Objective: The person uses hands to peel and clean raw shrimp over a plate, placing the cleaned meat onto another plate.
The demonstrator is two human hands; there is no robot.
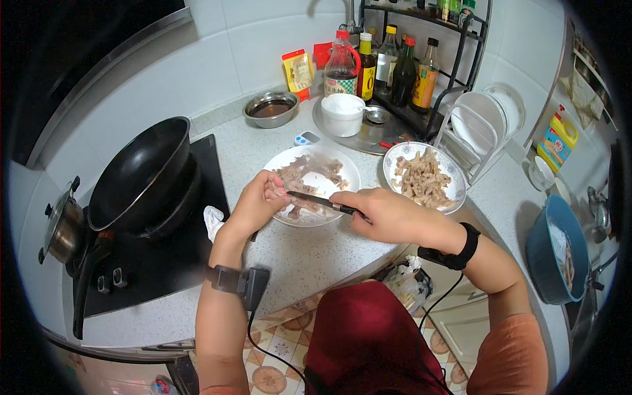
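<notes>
My right hand (382, 215) grips the black handle of a small kitchen knife (313, 198), its blade pointing left. The blade's tip meets the fingertips of my left hand (264, 197), which pinch a small pale piece of meat, mostly hidden by the fingers. Both hands are over the near part of a white plate (316, 219) that carries pale pieces of meat (306, 170), possibly chicken feet. To the right, a patterned plate (459, 190) holds a heap of similar pale pieces (423, 177).
A black wok (143, 173) rests on the cooktop (168, 276) at left, handle toward me. Behind the plates are a steel bowl of dark liquid (271, 108), a white container (343, 116) and several sauce bottles (405, 71). A dish rack (474, 133) and blue basin (555, 252) stand rightward.
</notes>
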